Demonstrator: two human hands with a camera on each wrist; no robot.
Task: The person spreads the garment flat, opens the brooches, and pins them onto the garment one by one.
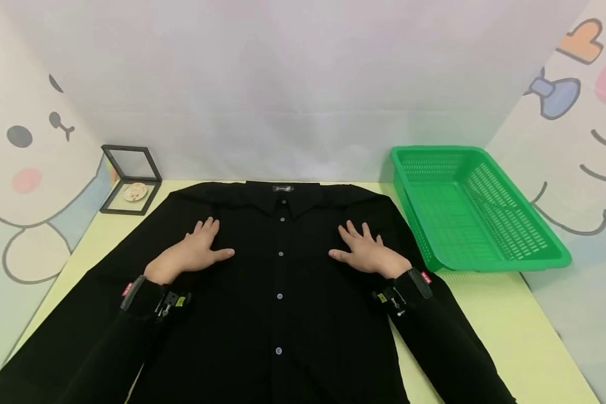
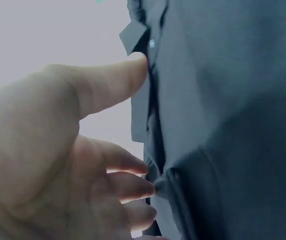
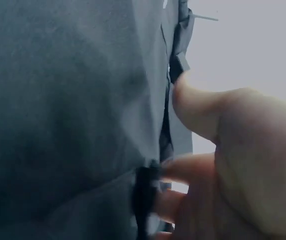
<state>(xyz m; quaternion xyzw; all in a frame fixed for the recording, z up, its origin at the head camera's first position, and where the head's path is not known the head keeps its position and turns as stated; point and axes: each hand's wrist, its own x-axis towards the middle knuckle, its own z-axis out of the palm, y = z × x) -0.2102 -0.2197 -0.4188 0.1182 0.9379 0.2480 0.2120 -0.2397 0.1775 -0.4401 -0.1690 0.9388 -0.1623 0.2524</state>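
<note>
A black button-up shirt [image 1: 247,314] lies spread front side up, its collar [image 1: 295,199] at the far end and a row of pale buttons down the middle. On the chest, left of the buttons, my left hand [image 1: 192,252] rests with fingers spread and thumb pointing inward. My right hand [image 1: 366,252] mirrors it on the other side of the chest, fingers also spread. In the left wrist view, the fingertips [image 2: 138,187] meet the cloth. The right wrist view shows the right thumb [image 3: 198,105] near the fabric, slightly blurred. Neither hand grips anything.
A green plastic basket [image 1: 485,264] stands at the right, beside the shirt's shoulder. At the back left is an open black-framed box [image 1: 126,212] with a small round item [image 1: 134,192] in it. Walls enclose the pale yellow table [image 1: 515,336] at the back and sides.
</note>
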